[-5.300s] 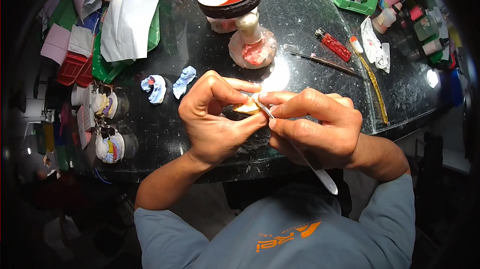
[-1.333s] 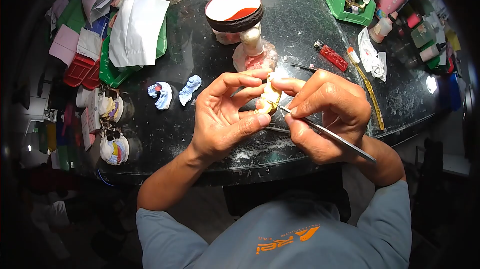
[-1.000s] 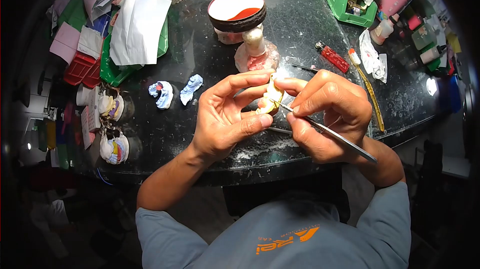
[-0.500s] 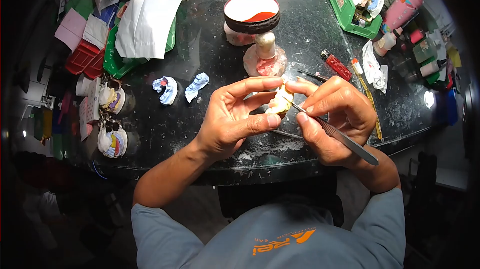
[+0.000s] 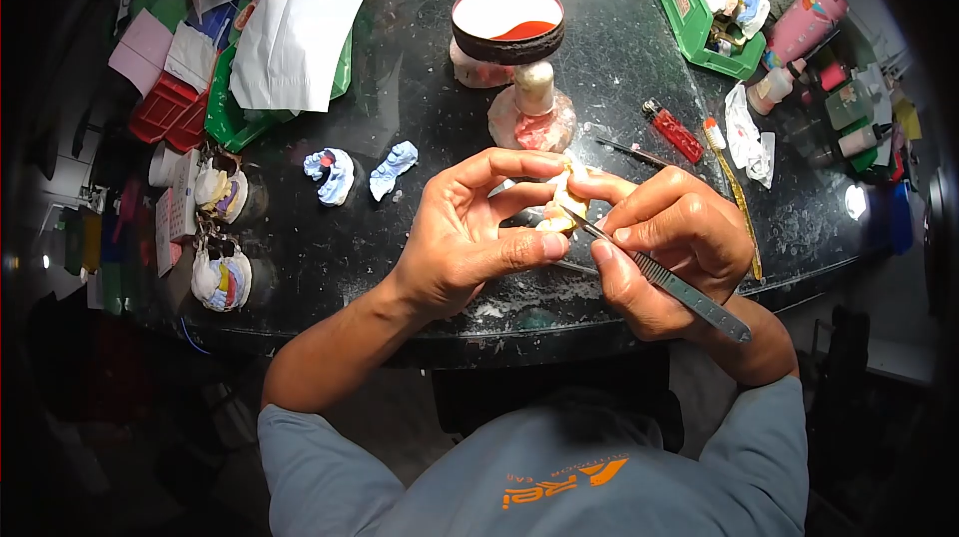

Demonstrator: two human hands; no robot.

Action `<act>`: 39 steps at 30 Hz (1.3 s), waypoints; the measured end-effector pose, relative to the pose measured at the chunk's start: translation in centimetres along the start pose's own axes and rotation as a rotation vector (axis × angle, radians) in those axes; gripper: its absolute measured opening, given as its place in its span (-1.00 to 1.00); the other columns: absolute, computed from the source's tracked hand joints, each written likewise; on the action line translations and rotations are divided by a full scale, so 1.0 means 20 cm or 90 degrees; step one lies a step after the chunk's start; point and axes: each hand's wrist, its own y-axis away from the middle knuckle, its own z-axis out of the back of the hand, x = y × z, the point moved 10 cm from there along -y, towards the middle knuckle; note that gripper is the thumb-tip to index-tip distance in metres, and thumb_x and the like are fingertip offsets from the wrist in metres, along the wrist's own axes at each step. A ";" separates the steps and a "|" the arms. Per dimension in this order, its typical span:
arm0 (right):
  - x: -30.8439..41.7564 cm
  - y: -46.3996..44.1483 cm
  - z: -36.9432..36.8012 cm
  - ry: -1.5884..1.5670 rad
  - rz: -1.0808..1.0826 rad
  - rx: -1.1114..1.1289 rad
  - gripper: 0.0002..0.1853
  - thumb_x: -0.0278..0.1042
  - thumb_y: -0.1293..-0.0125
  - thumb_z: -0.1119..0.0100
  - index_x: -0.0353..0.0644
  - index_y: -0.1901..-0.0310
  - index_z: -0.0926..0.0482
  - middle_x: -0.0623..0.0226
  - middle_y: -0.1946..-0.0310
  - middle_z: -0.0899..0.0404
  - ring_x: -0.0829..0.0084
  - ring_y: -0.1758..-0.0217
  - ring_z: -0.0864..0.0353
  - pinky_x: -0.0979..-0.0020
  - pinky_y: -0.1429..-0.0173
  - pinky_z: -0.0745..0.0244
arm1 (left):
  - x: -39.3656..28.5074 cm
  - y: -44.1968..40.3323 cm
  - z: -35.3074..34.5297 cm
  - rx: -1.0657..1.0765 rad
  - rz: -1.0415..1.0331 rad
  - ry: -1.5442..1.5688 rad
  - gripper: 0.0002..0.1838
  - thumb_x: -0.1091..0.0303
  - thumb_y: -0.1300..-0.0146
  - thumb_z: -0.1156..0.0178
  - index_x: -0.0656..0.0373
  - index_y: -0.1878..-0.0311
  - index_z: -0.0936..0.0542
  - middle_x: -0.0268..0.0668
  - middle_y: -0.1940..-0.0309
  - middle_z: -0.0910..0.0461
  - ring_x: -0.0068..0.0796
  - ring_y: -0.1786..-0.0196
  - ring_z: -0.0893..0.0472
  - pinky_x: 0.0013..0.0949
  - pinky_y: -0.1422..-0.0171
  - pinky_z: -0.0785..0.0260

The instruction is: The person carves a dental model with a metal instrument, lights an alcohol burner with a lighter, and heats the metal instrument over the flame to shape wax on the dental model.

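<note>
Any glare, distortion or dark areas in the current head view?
Head view: wide-angle curvature, near-black corners; washed-out highlights around the yellowish piece; white glare spot at right of the tabletop; far-left background dim and soft.

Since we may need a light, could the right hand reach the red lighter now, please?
Probably yes: the red lighter lies on the black bench beyond the right hand, nothing over it, though that hand holds tweezers.

The left hand [image 5: 455,237] grips a small yellowish dental model [image 5: 567,205] — the right hand [image 5: 679,247] holds metal tweezers [image 5: 689,292] with the tips at it. Beyond, on the black table [image 5: 400,47], stands a dark-rimmed round dish [image 5: 507,17]; two pale-blue casts, one [image 5: 338,178] and another [image 5: 393,169], lie near the left hand.
</note>
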 end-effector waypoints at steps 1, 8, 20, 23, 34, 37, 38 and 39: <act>0.00 0.00 0.00 0.001 0.000 0.001 -0.81 -0.71 0.04 -0.35 -0.30 0.44 -0.50 0.16 0.51 -0.60 0.39 0.43 -0.68 0.26 0.12 -0.72 | 0.00 0.00 0.00 0.003 0.007 0.004 -0.39 0.49 -0.09 -0.44 0.31 -0.22 -0.45 -0.08 -0.17 -0.52 -0.22 -0.28 -0.52 -0.09 -0.42 -0.34; 0.00 0.00 0.01 0.003 -0.014 -0.004 -0.81 -0.72 0.04 -0.36 -0.30 0.43 -0.52 0.15 0.49 -0.62 0.26 0.29 -0.77 0.31 0.12 -0.71 | 0.03 0.00 -0.01 0.000 0.050 0.050 -0.39 0.36 -0.12 -0.47 0.30 -0.20 -0.44 -0.08 -0.19 -0.49 -0.22 -0.28 -0.52 -0.13 -0.41 -0.38; 0.02 -0.01 0.00 0.027 0.011 0.023 -0.81 -0.71 0.05 -0.37 -0.29 0.43 -0.54 0.14 0.46 -0.64 0.22 0.25 -0.79 0.32 0.14 -0.71 | 0.00 -0.01 -0.01 0.006 0.007 0.017 -0.38 0.44 -0.09 -0.46 0.31 -0.22 -0.44 -0.06 -0.27 -0.44 -0.18 -0.32 -0.48 -0.05 -0.45 -0.33; 0.03 -0.01 -0.01 0.040 0.022 0.027 -0.82 -0.68 0.05 -0.38 -0.28 0.44 -0.54 0.16 0.46 -0.64 0.21 0.23 -0.79 0.33 0.15 -0.71 | 0.00 0.00 0.00 -0.002 0.001 -0.003 -0.36 0.51 -0.05 -0.45 0.31 -0.23 -0.43 -0.05 -0.27 -0.44 -0.16 -0.32 -0.48 -0.05 -0.44 -0.35; 0.07 -0.01 -0.03 0.103 0.058 0.060 -0.81 -0.62 0.05 -0.42 -0.22 0.49 -0.54 0.25 0.46 -0.64 0.16 0.12 -0.79 0.26 0.06 -0.73 | -0.04 -0.01 -0.04 0.050 -0.043 0.024 -0.40 0.74 -0.08 -0.36 0.34 -0.21 -0.40 -0.01 -0.29 -0.33 -0.12 -0.38 -0.40 -0.13 -0.29 -0.56; 0.07 0.00 -0.03 0.106 0.063 0.063 -0.81 -0.63 0.05 -0.41 -0.21 0.50 -0.53 0.25 0.47 -0.63 0.16 0.12 -0.79 0.26 0.05 -0.73 | -0.04 -0.01 -0.04 0.044 -0.039 0.030 -0.41 0.74 -0.08 -0.37 0.34 -0.20 -0.40 -0.01 -0.28 -0.33 -0.13 -0.38 -0.41 -0.13 -0.29 -0.57; 0.07 0.00 -0.03 0.107 0.063 0.063 -0.81 -0.63 0.05 -0.41 -0.21 0.50 -0.53 0.25 0.47 -0.63 0.16 0.12 -0.79 0.26 0.05 -0.73 | -0.04 -0.01 -0.04 0.043 -0.037 0.031 -0.41 0.74 -0.08 -0.37 0.34 -0.20 -0.40 -0.01 -0.28 -0.33 -0.13 -0.37 -0.41 -0.13 -0.29 -0.57; 0.07 -0.01 -0.04 0.107 0.060 0.064 -0.81 -0.63 0.05 -0.41 -0.21 0.51 -0.53 0.25 0.47 -0.63 0.16 0.12 -0.79 0.25 0.05 -0.73 | -0.04 -0.01 -0.04 0.045 -0.038 0.030 -0.41 0.74 -0.08 -0.37 0.34 -0.20 -0.40 -0.01 -0.28 -0.34 -0.13 -0.37 -0.41 -0.13 -0.29 -0.57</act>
